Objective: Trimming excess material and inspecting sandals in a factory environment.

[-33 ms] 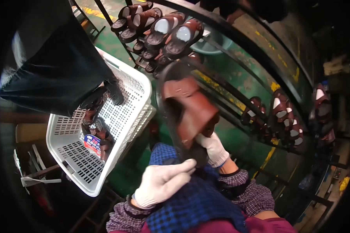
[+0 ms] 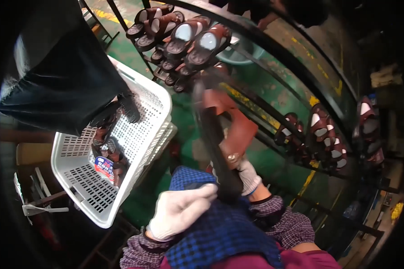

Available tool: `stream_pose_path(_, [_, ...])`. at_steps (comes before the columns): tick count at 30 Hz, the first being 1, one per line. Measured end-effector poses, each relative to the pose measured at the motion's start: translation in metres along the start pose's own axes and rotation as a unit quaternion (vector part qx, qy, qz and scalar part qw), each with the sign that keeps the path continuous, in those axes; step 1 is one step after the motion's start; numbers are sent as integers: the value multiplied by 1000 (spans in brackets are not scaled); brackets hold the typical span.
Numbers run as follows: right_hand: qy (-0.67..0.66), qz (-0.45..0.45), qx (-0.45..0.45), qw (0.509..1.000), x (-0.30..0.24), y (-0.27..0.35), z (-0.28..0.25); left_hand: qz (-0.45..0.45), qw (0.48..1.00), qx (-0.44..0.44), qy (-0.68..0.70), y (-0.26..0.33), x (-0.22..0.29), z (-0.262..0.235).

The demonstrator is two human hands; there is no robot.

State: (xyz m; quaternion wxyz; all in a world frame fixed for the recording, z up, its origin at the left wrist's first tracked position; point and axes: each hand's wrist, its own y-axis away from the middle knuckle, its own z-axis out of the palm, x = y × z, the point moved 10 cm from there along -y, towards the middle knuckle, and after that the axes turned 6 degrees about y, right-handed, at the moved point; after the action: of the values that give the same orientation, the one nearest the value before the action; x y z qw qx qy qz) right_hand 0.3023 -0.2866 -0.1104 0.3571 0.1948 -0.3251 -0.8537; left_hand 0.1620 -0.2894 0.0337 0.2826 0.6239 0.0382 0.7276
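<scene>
My right hand (image 2: 248, 178), in a white glove, grips a brown sandal (image 2: 239, 132) by its lower end. The sandal stands tilted in front of me, its dark sole turned left and its broad brown strap and a small metal buckle turned right. It is smeared by motion. My left hand (image 2: 180, 210), also gloved in white, is beside the sole's lower end. Its fingers are pressed together and point at the sandal; whether they touch it or hold anything small, I cannot make out.
A white plastic basket (image 2: 159, 107) with several sandals stands at the left, a person in dark clothes (image 2: 63, 85) reaching into it. Ahead, a black metal rack (image 2: 296, 67) carries brown sandals (image 2: 202, 45). A blue checked apron (image 2: 215, 233) covers my lap.
The sandal has turned so that its sole's edge faces me more and its buckle shows. My left hand has drawn back slightly left from it.
</scene>
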Motion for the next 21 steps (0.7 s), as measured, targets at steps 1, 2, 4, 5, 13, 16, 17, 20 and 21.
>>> stream_pose_path(1, [-152,97,-301,936,8,14,60,-14,995,54,81,9,-11,-10])
stream_pose_path(2, [-160,132,-343,916,9,22,72,-53,986,120,100,14,-17,-21])
stream_pose_path(4, [-238,147,-391,877,10,42,93,-29,974,203,96,24,-27,-44])
stream_pose_path(5, [-224,148,-409,872,10,44,92,-21,972,210,104,25,-32,-49])
stream_pose_path(13, [-195,156,-403,881,20,41,97,-31,971,205,116,17,-38,-63])
stream_pose_path(16, [-178,180,-400,881,25,42,102,-10,965,219,144,11,-29,-61])
stream_pose_path(17, [-172,182,-398,883,26,40,102,14,970,204,133,3,-24,-60])
stream_pose_path(20, [-157,193,-397,883,31,37,110,19,980,171,98,-14,-12,-61])
stream_pose_path(21, [-152,196,-398,883,33,36,113,61,984,136,101,-21,-5,-57])
